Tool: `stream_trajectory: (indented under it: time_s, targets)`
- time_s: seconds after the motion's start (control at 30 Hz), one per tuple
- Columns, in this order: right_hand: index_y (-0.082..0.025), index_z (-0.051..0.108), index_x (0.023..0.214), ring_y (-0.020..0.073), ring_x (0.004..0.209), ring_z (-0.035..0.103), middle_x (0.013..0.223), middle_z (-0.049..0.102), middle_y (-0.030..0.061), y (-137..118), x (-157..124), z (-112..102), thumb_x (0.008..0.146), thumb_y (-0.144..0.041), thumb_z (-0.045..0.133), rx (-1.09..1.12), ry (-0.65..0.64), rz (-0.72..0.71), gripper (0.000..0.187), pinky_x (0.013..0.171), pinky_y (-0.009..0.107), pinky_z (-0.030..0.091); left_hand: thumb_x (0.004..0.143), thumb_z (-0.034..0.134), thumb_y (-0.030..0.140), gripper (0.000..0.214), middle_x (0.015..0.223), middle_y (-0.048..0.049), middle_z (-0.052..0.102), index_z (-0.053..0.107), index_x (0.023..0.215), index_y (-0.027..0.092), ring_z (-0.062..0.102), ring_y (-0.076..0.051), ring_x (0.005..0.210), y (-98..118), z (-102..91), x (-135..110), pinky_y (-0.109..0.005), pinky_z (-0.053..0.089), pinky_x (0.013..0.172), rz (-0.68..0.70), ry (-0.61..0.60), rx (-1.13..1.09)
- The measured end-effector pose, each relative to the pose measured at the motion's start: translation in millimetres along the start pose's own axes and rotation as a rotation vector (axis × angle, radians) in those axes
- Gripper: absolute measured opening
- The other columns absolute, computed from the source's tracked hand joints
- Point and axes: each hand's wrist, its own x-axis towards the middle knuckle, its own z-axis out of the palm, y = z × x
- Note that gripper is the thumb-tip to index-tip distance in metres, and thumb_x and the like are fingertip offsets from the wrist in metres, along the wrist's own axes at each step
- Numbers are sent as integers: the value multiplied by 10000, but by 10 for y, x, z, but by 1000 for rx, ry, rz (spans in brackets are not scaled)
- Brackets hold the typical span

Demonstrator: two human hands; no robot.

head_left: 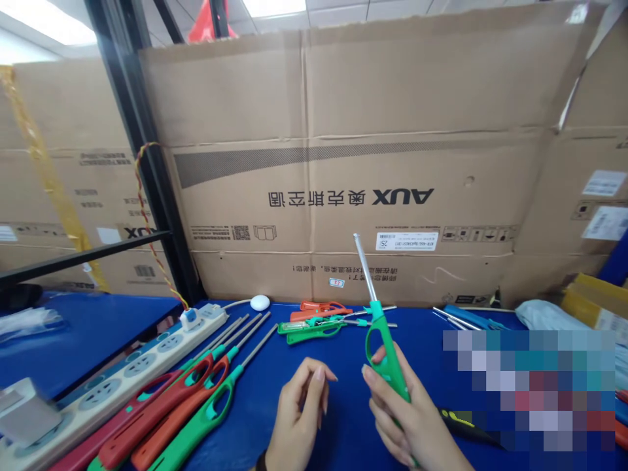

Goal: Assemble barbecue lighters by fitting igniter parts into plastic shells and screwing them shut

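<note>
My right hand [405, 409] is wrapped round the handle of a green long-nosed lighter [391, 356]. The lighter's metal tube points up and slightly left, in front of the cardboard. To the left, my left hand [301, 412] hovers over the blue table with its fingers curled together. Nothing shows in it, and it does not touch the lighter. Several more long lighters lie at the lower left, among them a green one [196, 425] and an orange one [181, 418]. Behind my hands sits a small pile of orange and green lighter parts [314, 330].
A white power strip [147, 366] with plugs runs along the left side. A tall cardboard sheet [343, 163] stands at the table's back. Metal tubes [456, 319] lie at the back right, and a black-and-yellow tool handle [466, 425] is beside my right wrist. The far right is pixelated.
</note>
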Motion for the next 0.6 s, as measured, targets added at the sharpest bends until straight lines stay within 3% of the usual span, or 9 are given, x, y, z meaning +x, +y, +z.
stream_trajectory:
  time_s: [0.17, 0.4, 0.6]
  targets:
    - [-265, 407, 983, 0, 307, 129, 448, 326, -162, -100, -32, 3, 728, -513, 701, 53, 58, -52, 462, 276, 90, 210, 934, 389, 506, 409, 517, 60, 367, 542, 804, 149, 335, -68, 432, -1, -11, 19, -167, 290, 430, -4, -20, 31]
    - [-277, 410, 1035, 1, 335, 94, 458, 333, -161, -103, -74, 59, 729, -462, 721, 65, 26, -21, 474, 291, 86, 181, 931, 404, 497, 404, 522, 51, 383, 557, 795, 149, 344, -74, 443, -2, -11, 9, -175, 293, 444, -6, -21, 48]
    - [-261, 399, 914, -3, 289, 114, 428, 281, -174, -94, -82, 97, 723, -497, 705, 10, 28, 0, 431, 269, 95, 168, 920, 422, 503, 404, 524, 48, 391, 559, 780, 151, 346, -78, 449, 32, -6, 17, -177, 299, 446, -12, -18, 44]
